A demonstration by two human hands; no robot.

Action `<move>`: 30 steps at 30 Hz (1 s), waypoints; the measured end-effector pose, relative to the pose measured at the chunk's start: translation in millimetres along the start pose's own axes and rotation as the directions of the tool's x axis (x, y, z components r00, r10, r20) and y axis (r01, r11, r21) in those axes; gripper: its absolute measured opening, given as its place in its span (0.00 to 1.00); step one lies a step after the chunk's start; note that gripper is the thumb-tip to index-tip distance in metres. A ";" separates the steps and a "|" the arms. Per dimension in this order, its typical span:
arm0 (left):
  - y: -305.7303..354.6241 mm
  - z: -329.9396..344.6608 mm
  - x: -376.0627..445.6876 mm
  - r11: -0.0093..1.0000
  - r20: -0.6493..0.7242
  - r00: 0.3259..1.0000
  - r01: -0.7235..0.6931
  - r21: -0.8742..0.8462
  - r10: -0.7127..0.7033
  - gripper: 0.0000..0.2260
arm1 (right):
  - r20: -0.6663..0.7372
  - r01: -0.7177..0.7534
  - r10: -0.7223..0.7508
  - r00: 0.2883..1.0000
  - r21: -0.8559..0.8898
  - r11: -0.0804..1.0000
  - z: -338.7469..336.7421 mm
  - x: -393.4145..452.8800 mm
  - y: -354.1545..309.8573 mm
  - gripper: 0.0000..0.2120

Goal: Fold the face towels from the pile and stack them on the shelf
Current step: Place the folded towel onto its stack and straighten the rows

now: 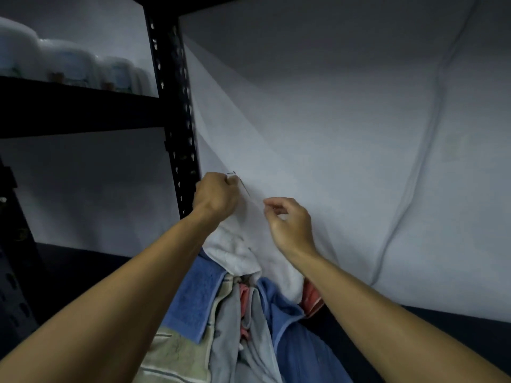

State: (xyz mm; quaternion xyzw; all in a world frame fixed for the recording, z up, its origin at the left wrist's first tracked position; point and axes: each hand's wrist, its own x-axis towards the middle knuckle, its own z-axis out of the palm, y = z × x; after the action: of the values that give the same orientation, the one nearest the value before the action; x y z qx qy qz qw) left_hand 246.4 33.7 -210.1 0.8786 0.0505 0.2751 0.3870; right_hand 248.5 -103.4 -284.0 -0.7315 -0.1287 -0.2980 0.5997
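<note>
A white face towel [235, 252] hangs lifted by its upper edge above the pile [235, 313], its lower part bunched and resting on it. The pile is a rumpled heap of blue, grey, pink and pale striped towels on a dark surface beside the black shelf [177, 106].

Dim overall, cool blue-grey cast. Soft light on white backdrop sheet [345, 134], brightest mid-frame, fading darker toward top and right edge. Black shelf frame [177, 111] nearly crushed to silhouette, no detail in lower left corner. Forearms evenly lit, no hard shadows or glare. Wide-angle bending of upright post and edges. Packages on upper shelf [74, 64] blurred, smeared. Towel pile [249, 313] fairly sharp, slight softness throughout.
</note>
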 end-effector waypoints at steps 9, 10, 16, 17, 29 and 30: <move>78.0 -51.2 -10.5 0.931 -0.170 0.939 -0.326 -0.166 0.298 0.16 | 0.086 -0.062 0.067 0.994 -0.055 0.997 -71.6 55.2 -66.8 0.13; 87.9 -56.1 -15.1 0.916 -0.164 0.936 -0.343 -0.209 0.313 0.15 | 0.123 -0.072 0.074 0.990 -0.019 0.997 -79.5 56.7 -77.1 0.16; 128.2 -72.3 -49.0 0.808 -0.070 0.922 -0.368 -0.460 0.380 0.12 | 0.194 -0.137 0.098 0.976 0.198 0.971 -135.8 49.0 -104.1 0.25; 131.2 -72.6 -56.4 0.788 -0.037 0.920 -0.353 -0.504 0.389 0.12 | 0.197 -0.151 0.101 0.975 0.258 0.954 -148.0 42.0 -106.4 0.21; 109.3 -20.4 -157.5 0.554 0.303 0.875 0.049 -0.831 0.377 0.13 | 0.031 -0.113 0.109 0.994 0.219 0.969 -267.1 -97.0 -137.7 0.03; 105.6 -15.0 -165.3 0.562 0.317 0.873 0.061 -0.825 0.371 0.14 | 0.009 -0.067 0.067 0.998 0.178 0.982 -272.8 -107.1 -139.9 0.03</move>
State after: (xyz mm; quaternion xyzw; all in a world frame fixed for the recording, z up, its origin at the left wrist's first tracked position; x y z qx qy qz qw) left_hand 86.0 -79.8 -200.6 0.6401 -0.2542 0.0860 0.7199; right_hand 10.9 -310.9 -207.1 -0.6791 -0.1311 -0.2638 0.6724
